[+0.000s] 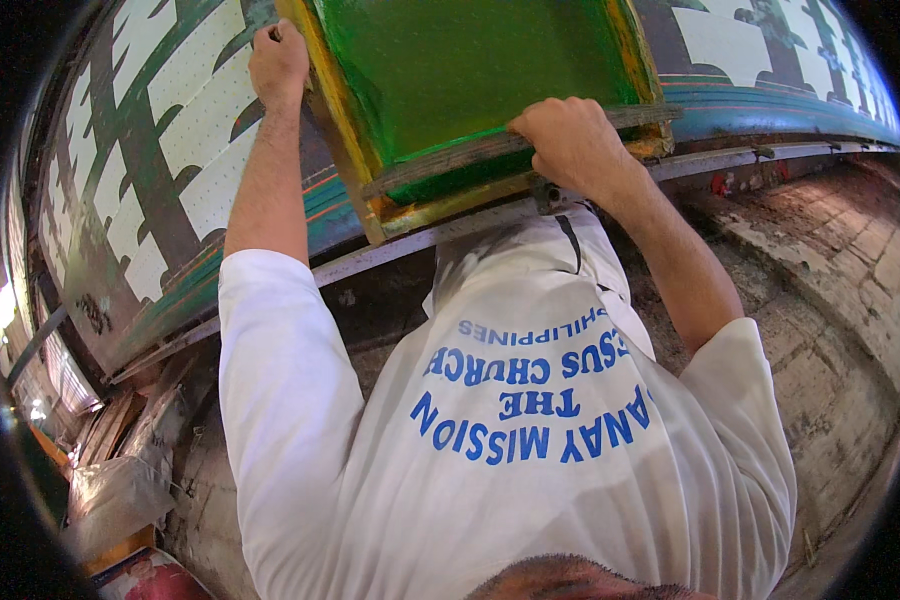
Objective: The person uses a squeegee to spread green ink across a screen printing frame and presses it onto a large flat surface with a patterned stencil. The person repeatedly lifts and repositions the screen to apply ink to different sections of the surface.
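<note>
A wooden-framed printing screen (345, 130) with green mesh (470, 60) lies on a long printing table. My left hand (278, 62) grips the frame's left side near its far end. My right hand (570, 140) closes over a long dark squeegee bar (450, 160) that rests across the near end of the screen. Under the frame lies patterned cloth (180, 130), white with dotted panels and dark green shapes. My white shirt with blue lettering fills the lower middle.
The table's metal rail (760, 155) runs along its near edge. A brick floor (830, 330) lies to the right. Plastic bags and boxes (120, 480) pile up at the lower left.
</note>
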A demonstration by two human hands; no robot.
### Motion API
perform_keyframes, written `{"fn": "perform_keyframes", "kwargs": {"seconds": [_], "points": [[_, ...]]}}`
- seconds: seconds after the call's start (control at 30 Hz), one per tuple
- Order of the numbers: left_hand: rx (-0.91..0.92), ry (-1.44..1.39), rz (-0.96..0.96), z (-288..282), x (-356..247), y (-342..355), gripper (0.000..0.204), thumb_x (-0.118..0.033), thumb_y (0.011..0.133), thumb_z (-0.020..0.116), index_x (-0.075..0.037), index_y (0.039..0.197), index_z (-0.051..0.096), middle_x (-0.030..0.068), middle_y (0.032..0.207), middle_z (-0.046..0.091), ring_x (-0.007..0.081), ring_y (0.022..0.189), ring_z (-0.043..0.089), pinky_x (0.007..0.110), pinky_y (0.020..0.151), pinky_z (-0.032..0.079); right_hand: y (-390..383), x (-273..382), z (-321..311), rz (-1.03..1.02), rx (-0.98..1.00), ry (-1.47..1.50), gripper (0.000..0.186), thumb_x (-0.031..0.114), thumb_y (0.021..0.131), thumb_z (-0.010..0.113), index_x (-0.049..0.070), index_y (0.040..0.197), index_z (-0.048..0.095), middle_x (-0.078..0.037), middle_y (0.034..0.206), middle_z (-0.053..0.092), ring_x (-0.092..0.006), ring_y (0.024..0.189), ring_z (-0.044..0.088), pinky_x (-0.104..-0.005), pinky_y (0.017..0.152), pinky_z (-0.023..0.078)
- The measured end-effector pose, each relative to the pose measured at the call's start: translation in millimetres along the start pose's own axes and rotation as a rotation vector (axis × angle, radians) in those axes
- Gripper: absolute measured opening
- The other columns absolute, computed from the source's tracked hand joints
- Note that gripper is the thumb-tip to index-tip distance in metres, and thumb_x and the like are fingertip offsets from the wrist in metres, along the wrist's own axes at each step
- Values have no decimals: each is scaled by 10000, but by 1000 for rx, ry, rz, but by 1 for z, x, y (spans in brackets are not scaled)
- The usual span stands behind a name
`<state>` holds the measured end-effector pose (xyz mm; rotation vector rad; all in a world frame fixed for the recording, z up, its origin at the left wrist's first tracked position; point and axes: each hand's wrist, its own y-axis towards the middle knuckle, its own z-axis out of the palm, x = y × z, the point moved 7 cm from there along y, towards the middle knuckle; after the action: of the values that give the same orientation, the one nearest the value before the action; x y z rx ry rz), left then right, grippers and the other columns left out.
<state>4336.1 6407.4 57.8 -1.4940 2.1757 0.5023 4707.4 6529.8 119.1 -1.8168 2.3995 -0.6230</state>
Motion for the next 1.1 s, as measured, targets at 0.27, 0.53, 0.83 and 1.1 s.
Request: {"fn": "perform_keyframes", "kwargs": {"seconds": [0.27,0.53,0.83,1.1], "points": [[-24,89,-30,2,2,6,532,-496,1020,540,-73,1314,675,195,1241,737,394,1165,689,501,1010,516,-40,8,28,-129,-90,214,456,19,787,706,43,1241,697,-144,1205,701,-305,1157,675,-434,988,558],[-86,162,-49,-3,0,5,517,-489,1030,556,-83,1315,703,174,1279,733,386,1193,681,472,1024,518,-82,-70,6,-343,-84,629,502,152,848,793,8,1307,650,-209,1277,663,-391,1214,636,-484,1027,523],[-103,168,11,-2,16,13,480,-447,1044,591,-60,1308,696,183,1265,735,375,1181,687,453,1016,516,-58,-257,12,402,-437,687,624,271,903,805,-36,1402,592,-236,1307,632,-413,1213,615,-471,1022,512],[-81,131,-22,-3,23,11,479,-461,1049,593,-68,1300,701,172,1253,740,352,1159,694,434,1004,516,-18,-240,10,395,-510,623,496,89,790,768,-40,1249,630,-209,1131,610,-405,1117,616,-480,965,524]]}}
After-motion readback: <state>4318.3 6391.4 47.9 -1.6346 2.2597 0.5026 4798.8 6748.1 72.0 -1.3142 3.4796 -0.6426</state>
